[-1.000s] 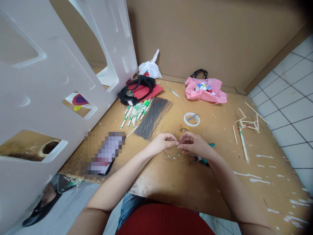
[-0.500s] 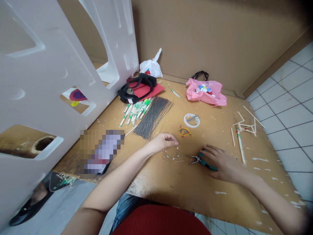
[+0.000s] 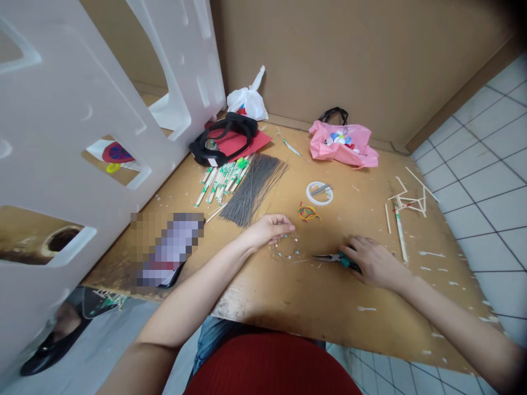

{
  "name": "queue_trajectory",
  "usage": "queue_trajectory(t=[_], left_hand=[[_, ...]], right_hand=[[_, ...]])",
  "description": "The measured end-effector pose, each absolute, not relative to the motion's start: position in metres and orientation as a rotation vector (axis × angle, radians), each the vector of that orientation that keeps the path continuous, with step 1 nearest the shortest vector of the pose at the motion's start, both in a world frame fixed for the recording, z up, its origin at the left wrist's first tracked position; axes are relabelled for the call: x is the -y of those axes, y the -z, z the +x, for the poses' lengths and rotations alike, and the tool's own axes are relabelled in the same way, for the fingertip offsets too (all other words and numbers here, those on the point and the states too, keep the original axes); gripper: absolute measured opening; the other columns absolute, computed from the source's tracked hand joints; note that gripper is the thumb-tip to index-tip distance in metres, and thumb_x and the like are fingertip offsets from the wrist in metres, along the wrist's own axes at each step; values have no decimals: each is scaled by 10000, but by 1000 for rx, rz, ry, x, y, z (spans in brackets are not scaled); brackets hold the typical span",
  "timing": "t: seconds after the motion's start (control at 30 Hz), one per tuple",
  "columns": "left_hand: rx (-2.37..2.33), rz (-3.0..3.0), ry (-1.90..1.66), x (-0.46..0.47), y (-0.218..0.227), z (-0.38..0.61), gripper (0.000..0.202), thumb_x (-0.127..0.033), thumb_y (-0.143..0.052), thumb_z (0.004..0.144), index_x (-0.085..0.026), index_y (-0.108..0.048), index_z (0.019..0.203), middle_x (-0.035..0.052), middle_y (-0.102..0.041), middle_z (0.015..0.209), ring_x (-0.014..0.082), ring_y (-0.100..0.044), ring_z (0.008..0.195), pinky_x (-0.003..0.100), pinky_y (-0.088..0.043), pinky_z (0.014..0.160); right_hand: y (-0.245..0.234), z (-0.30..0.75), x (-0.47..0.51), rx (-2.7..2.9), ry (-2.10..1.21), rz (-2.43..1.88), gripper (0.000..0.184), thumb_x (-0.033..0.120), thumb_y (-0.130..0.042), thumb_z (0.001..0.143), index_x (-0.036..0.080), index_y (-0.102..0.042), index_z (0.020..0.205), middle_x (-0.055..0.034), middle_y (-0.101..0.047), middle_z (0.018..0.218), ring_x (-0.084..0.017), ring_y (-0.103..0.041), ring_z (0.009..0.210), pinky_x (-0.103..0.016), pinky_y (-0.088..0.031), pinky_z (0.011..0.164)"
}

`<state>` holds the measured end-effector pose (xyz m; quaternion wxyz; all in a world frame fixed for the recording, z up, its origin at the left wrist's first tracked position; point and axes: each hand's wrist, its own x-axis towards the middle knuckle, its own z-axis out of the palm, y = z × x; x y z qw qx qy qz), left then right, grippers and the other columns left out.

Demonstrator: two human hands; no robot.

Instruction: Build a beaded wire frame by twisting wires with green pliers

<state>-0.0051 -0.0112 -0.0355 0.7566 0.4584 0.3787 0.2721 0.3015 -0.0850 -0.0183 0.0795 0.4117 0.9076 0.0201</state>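
Between the thumb and fingertips of my left hand [image 3: 269, 229] is the end of a thin beaded string [image 3: 284, 254], bent into a loose ring with small pale and bluish beads. The ring lies on or just over the table. To the right, my right hand [image 3: 373, 260] is closed around the green handles of long-nosed pliers [image 3: 329, 258]. Their jaws are together and point left toward the beads. My palm partly hides the handles. A small bundle of red, yellow and green bands [image 3: 308, 212] lies behind the ring.
Grey wire lengths [image 3: 252, 192] and paper-wrapped chopsticks [image 3: 220, 184] lie at the back left, near a black headset [image 3: 206, 156]. A white ring [image 3: 319, 193], a pink bag [image 3: 346, 144] and a stick frame [image 3: 411, 203] are farther right. A phone [image 3: 171, 252] lies left.
The pliers' jaws have closed, and my right hand has gripped the handles more tightly. My left hand still pinches the beaded string. The whole view has shifted slightly.
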Motion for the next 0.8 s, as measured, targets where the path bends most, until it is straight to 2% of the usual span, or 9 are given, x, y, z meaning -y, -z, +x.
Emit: queue_trajectory(t=[0.13, 0.33, 0.8], left_hand=[[-780, 946, -571, 12, 34, -5, 340, -382, -751, 623, -126, -541, 702, -88, -423, 477, -2, -257, 357, 164, -140, 358], [-722, 913, -531, 14, 32, -6, 316, -365, -744, 639, -129, -544, 703, -99, -376, 455, 1, -230, 363, 163, -115, 357], [-677, 892, -514, 15, 30, -7, 284, -341, -731, 656, -125, -555, 712, -92, -373, 459, 1, -232, 364, 152, -118, 351]], right_hand=[[5, 304, 80, -2817, -294, 1334, 286, 309, -553, 792, 154, -617, 1023, -108, -603, 881, -228, -545, 805, -324, -415, 672], [-20, 278, 64, -2897, -627, 1269, 254, 331, -537, 841, 176, -631, 1019, -88, -649, 870, -204, -545, 757, -324, -346, 643], [-22, 264, 55, -2915, -751, 1187, 213, 291, -533, 856, 195, -647, 1008, -82, -644, 844, -194, -514, 735, -320, -300, 634]])
